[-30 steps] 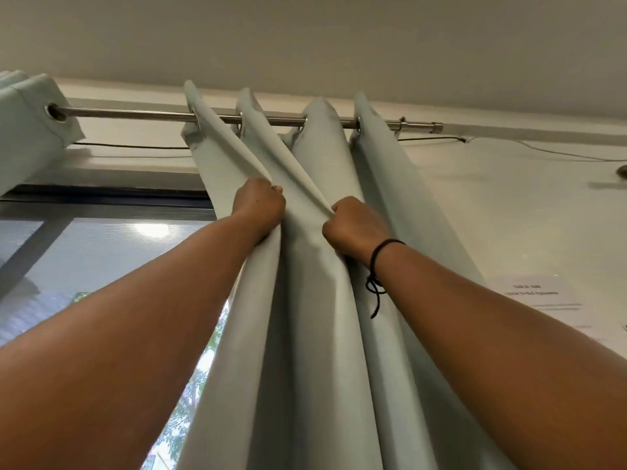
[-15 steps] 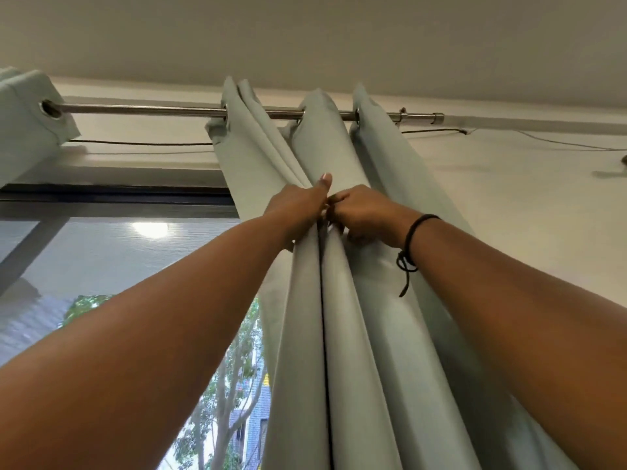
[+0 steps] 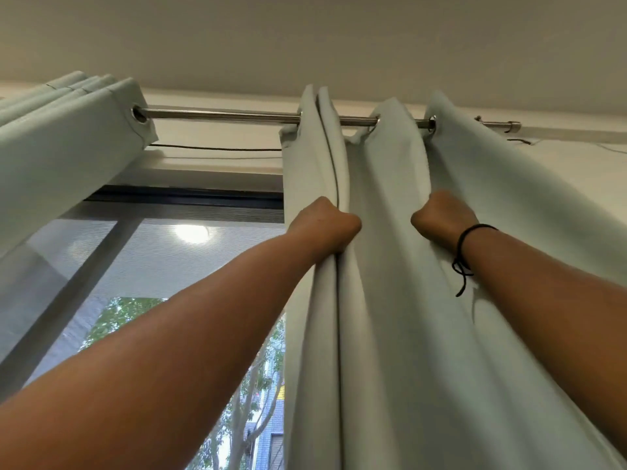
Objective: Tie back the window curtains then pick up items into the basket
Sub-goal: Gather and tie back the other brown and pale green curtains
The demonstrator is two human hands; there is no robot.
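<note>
Fingers of both hands, left (image 3: pixel 322 228) and right (image 3: pixel 442 218), seemingly clench folds of the curtain (image 3: pixel 390 317).

Both arms reach up to the right curtain (image 3: pixel 390 300), which hangs in folds from the rod (image 3: pixel 220 115). The left hand (image 3: pixel 324 228) grips the bunched folds at the curtain's left edge; the right hand (image 3: pixel 441 217), a black cord (image 3: pixel 463 259) at its wrist, grips a fold further right, the two hands apart. A second curtain (image 3: pixel 68 137) is gathered at the rod's left. Between them the window (image 3: pixel 163 259) shows trees.
</note>
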